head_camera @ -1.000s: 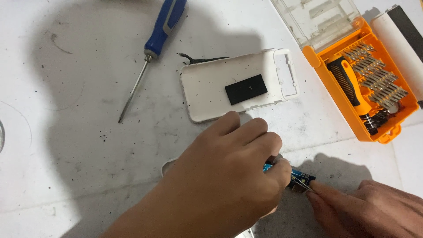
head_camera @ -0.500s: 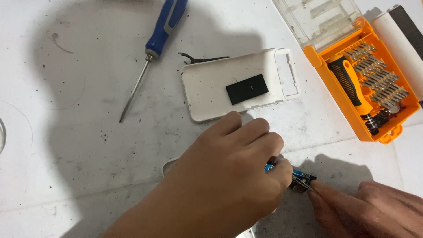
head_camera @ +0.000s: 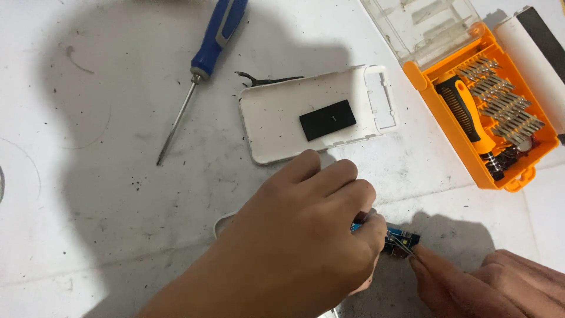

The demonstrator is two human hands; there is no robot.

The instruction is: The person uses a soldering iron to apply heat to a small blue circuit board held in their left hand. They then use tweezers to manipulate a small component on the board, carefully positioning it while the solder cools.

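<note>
The left hand (head_camera: 300, 247) lies curled, palm down, low in the middle of the white table (head_camera: 106, 194). Its fingertips pinch and press on a small blue circuit board (head_camera: 400, 240), most of which is hidden under the fingers; only the right end of the board shows, sticking out past the fingertips. The right hand (head_camera: 494, 285) comes in from the lower right corner with its fingers drawn close together around a thin metal tool, likely tweezers (head_camera: 401, 246), whose tip touches the exposed end of the board. The two hands are just beside each other, with the board between them.

Under the left hand, a pale rounded edge of some flat white part (head_camera: 222, 222) peeks out on the wrist side; what it is cannot be told.

Above the hands lies a white plastic cover (head_camera: 282, 126), inner side up, with a black rectangular pad (head_camera: 328, 119) stuck near its middle. A dark bent metal piece (head_camera: 259, 79) lies touching its upper left edge. Further left, a screwdriver with a blue handle (head_camera: 203, 65) lies slanted, well apart from the hands.

At the upper right stands an open orange bit case (head_camera: 518, 176) with a clear lid (head_camera: 424, 26), holding rows of metal bits (head_camera: 506, 109) and a black and orange driver handle (head_camera: 468, 115).
</note>
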